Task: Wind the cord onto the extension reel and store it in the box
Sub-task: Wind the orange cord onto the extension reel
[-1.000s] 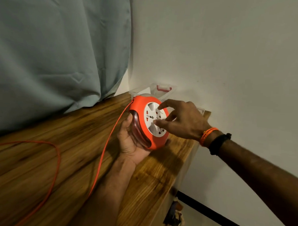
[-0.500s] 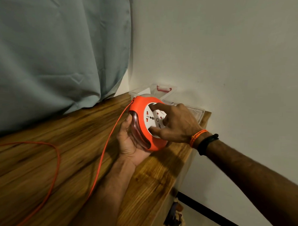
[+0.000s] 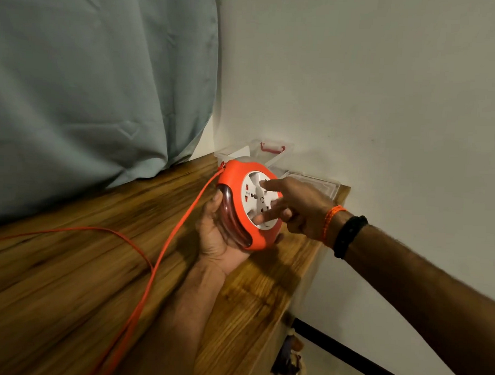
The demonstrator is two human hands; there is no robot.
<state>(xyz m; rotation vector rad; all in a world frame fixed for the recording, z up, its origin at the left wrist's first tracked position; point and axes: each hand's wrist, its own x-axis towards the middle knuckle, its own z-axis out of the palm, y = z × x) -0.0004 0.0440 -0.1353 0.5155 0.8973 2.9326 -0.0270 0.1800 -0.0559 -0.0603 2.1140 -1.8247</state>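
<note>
Both hands hold reel (image 3: 248, 204) near table (image 3: 264, 301) edge, box (image 3: 259, 156) seemingly behind.

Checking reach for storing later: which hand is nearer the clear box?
Right. The right hand works the reel's face just before the clear box; the left hand cradles the reel farther toward the camera.

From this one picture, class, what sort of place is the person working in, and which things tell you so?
Probably a room in a home: a wooden tabletop set in the corner of a plain painted wall, a cloth curtain hanging behind it, and a clear storage box kept against the wall.
</note>
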